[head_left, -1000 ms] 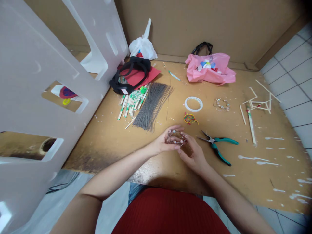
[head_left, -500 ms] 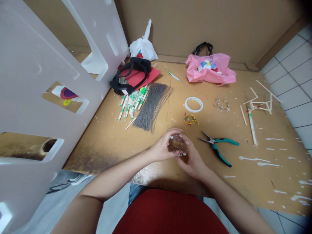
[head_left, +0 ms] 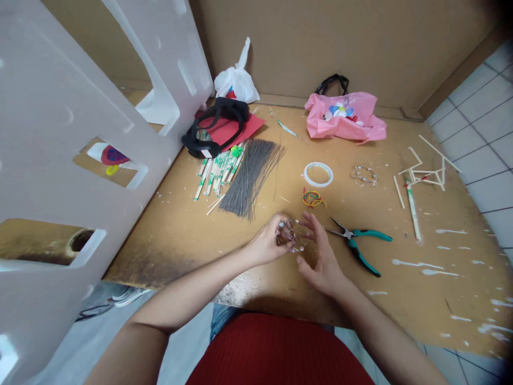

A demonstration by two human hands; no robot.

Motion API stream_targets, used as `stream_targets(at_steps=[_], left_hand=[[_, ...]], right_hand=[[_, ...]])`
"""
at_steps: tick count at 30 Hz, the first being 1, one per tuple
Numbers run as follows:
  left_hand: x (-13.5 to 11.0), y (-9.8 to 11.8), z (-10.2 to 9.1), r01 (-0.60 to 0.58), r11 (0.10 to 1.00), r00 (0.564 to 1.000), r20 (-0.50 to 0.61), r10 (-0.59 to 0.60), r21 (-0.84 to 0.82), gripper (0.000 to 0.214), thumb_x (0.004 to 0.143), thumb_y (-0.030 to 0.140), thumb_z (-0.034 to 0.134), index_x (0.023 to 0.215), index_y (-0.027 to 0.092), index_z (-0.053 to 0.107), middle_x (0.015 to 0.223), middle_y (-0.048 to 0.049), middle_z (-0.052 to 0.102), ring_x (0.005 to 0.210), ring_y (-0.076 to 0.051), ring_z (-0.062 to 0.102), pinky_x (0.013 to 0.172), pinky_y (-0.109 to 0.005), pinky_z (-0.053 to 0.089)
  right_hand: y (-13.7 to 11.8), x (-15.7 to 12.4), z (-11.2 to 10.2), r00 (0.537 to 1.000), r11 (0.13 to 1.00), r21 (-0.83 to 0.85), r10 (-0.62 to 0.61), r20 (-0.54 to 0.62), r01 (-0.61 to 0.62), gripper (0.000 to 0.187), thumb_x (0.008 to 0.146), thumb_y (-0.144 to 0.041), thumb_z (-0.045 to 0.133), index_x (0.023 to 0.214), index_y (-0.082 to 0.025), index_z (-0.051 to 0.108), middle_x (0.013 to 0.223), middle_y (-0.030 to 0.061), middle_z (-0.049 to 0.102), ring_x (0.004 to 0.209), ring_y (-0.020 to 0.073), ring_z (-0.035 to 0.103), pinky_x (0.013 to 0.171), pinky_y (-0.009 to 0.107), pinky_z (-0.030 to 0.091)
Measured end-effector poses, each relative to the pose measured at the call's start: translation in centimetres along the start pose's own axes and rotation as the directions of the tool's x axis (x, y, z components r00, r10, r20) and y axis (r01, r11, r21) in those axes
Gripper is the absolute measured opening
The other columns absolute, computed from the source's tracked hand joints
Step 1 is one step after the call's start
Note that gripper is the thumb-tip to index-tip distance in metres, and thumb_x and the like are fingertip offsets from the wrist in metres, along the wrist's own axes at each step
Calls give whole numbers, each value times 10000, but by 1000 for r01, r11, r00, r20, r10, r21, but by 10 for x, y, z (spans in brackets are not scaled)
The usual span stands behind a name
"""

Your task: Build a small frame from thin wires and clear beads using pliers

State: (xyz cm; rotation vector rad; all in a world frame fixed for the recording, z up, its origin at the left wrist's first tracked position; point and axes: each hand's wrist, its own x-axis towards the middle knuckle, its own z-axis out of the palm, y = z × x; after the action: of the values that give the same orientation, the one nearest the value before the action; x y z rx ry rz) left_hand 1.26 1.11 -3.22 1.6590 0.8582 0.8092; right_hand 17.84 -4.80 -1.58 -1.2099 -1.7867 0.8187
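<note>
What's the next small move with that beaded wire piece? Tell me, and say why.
Probably close the right hand onto the wire piece: only the left hand grips it, so it has just one hand's support while the right stands open beside it. The pliers lie within easy reach if an end needs bending.

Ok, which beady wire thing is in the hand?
The round wire ball in the left hand; the other beaded wire lies flat on the table.
</note>
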Motion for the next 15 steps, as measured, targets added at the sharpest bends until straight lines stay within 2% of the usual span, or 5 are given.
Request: stream_targets(at_steps=[2, 5, 8, 11, 15], left_hand=[[-1, 1, 0, 42, 995, 996, 77, -49, 89, 349, 710, 185, 640, 970, 192, 408, 813, -1, 560, 694, -129, 559, 647, -256, 448], [-5, 4, 3, 57, 986, 983, 165, -83, 156, 357, 705, 233, 654, 962, 189, 410, 818, -10, 592, 704, -143, 579, 637, -263, 448], [-9, 6, 8, 43, 995, 975, 215, -62, 93, 398, 710, 218, 641, 1027, 188, 402, 895, -37, 625, 759, -159, 610, 677, -279, 467], [-11, 4, 12, 2, 998, 981, 192, -14, 63, 483, 699, 126, 596, 1126, 183, 378, 973, -64, 618, 801, -163, 616, 706, -288, 473], [-9, 4, 12, -28, 991, 980, 191, 53, -129, 594, 733, 80, 555, 1257, 203, 304, 1113, -100, 558, 880, -146, 595, 751, -276, 468]], right_hand=[[-1, 1, 0, 1000, 999, -51, -10, 24, 11, 887, 745, -232, 613, 1462, -261, 91, 1479, 129, 271, 1325, 291, 334, 1033, 510, 364], [3, 0, 6, 998, 995, -93, 28, 57, -23, 856, 761, -306, 639, 1455, -252, 141, 1436, 141, 350, 1313, 288, 357, 1046, 506, 349], [7, -3, 13, 997, 999, -30, 41, 62, -39, 766, 801, -322, 605, 1439, -265, 184, 1412, 130, 397, 1268, 268, 426, 1020, 474, 390], [6, -3, 14, 999, 999, -26, 31, -6, -31, 650, 832, -297, 566, 1405, -284, 260, 1345, 108, 468, 1194, 240, 499, 978, 429, 436], [4, 4, 3, 990, 957, -287, -5, -141, -36, 606, 825, -295, 565, 1381, -257, 328, 1180, 119, 538, 1080, 244, 553, 899, 421, 484]])
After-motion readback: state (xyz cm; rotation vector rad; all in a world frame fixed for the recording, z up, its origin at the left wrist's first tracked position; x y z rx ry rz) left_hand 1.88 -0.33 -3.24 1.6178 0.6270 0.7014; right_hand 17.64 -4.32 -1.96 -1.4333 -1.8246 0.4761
